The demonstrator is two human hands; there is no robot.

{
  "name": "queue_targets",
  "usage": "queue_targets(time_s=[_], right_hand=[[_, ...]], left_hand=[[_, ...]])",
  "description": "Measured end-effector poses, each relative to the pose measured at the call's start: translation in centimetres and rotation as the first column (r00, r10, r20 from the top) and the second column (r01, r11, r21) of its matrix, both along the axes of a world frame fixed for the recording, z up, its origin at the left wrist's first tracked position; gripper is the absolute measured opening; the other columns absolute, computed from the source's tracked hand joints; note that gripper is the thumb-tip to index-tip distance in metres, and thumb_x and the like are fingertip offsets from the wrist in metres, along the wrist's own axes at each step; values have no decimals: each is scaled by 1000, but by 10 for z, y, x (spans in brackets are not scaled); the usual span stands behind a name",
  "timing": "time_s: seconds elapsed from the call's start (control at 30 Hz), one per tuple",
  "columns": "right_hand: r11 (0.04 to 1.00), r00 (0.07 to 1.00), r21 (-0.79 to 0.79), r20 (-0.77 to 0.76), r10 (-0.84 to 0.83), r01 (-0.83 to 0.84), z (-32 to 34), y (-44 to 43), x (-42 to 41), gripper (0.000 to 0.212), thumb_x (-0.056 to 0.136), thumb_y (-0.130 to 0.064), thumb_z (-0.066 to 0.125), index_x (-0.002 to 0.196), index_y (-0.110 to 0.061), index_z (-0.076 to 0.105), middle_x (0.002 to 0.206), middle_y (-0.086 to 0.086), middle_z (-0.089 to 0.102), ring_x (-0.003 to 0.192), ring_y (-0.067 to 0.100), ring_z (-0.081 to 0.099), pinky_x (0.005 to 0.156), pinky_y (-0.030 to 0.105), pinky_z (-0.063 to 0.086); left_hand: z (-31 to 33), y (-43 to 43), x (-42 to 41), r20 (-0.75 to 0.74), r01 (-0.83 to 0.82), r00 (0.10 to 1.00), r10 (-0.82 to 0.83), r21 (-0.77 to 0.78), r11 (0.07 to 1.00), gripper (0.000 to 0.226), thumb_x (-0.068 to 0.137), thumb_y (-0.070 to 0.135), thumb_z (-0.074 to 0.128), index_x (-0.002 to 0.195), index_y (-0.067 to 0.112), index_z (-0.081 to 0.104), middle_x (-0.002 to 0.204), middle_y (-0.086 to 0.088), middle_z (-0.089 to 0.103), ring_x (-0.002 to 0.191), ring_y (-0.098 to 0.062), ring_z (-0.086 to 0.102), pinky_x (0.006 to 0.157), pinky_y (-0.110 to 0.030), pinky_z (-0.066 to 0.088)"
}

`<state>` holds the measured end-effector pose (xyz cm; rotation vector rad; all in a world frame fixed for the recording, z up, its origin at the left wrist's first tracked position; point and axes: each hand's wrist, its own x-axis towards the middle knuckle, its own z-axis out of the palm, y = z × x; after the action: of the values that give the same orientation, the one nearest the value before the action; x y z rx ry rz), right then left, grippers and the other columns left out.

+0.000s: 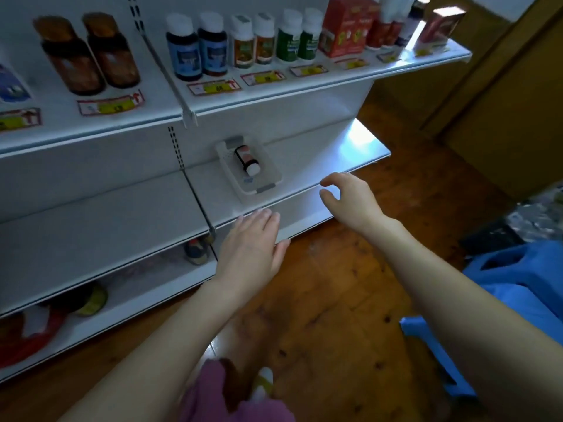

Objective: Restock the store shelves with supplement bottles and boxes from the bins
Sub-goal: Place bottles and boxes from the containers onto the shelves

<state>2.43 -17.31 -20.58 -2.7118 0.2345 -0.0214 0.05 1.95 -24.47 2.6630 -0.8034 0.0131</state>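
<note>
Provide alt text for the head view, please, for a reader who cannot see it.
The left hand and right hand, both empty, hover near a white plastic bin holding one white-capped bottle lying on its side, on a white metal shelf. The shelf above carries upright supplement bottles and a red cardboard box.

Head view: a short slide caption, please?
Left hand and right hand, both empty, near a bin holding one bottle on a shelf.

The left grip (249,239) is flat, fingers straight, at the front edge of the shelf (122,214); the right grip (344,199) beside it is loosely curled and empty. Just beyond them, a white tray (275,178) holds one bottle (247,159) lying on its side.
</note>
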Motion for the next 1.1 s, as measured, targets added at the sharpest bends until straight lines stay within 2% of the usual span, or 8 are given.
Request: queue_targets(time_s=[0.17,0.27,0.37,0.57,0.73,0.87,0.93,1.1], right_hand=[[998,996,45,-72,45,-42,-33,-15,39,31,94,-20,46,122,-10,55,126,6,56,118,23,48,92,29,38],[995,991,69,-115,75,-67,-49,-20,67,31,93,-20,46,122,-12,55,126,6,55,117,25,49,95,35,41],[994,986,87,-149,80,-67,-63,-27,94,31,94,-22,46,122,-14,54,126,7,55,116,26,49,95,37,42],[983,973,142,-181,143,-118,-97,-43,146,35,95,-20,47,128,-10,51,133,6,51,123,21,44,95,22,32],[970,961,164,-177,211,-182,-138,-45,193,36,94,-19,47,129,-9,50,133,7,51,123,21,46,93,20,30],[954,947,166,-163,277,-250,-180,-45,236,38,93,-18,50,129,-7,49,131,13,52,120,26,48,93,25,33],[945,940,168,-150,306,-281,-203,-43,257,41,92,-20,52,131,-5,47,129,16,52,117,29,50,93,28,35],[953,952,228,-184,243,-200,-259,-28,307,52,92,-28,53,136,-6,35,132,17,45,119,31,47,93,34,40]], left_hand=[[-25,-20,31,-66,-62,996,65,44,997,55,96,39,41,141,8,35,148,-7,36,138,-21,29,114,-35,15],[-46,-24,54,-66,-82,994,83,11,997,48,89,32,53,124,-1,53,128,-18,55,122,-33,49,104,-45,35],[-60,-28,79,-88,-129,988,129,10,992,44,82,30,54,111,-3,61,111,-21,63,104,-36,60,91,-47,47],[-88,-37,126,-49,-194,980,195,36,980,48,79,32,40,95,-5,67,92,-20,68,82,-33,67,71,-39,54],[-127,-47,168,-3,-248,969,249,21,968,46,79,30,42,95,-6,66,93,-22,67,81,-33,67,69,-38,55],[-174,-57,204,-10,-336,942,337,30,941,51,81,32,41,100,-9,65,100,-26,66,90,-38,66,73,-47,54],[-200,-63,219,-24,-376,926,376,16,926,47,81,28,48,103,-10,63,103,-29,65,93,-41,65,74,-51,53],[-253,-74,246,17,-429,902,430,-45,902,45,74,20,59,105,-12,61,110,-31,61,97,-45,62,75,-54,51]])
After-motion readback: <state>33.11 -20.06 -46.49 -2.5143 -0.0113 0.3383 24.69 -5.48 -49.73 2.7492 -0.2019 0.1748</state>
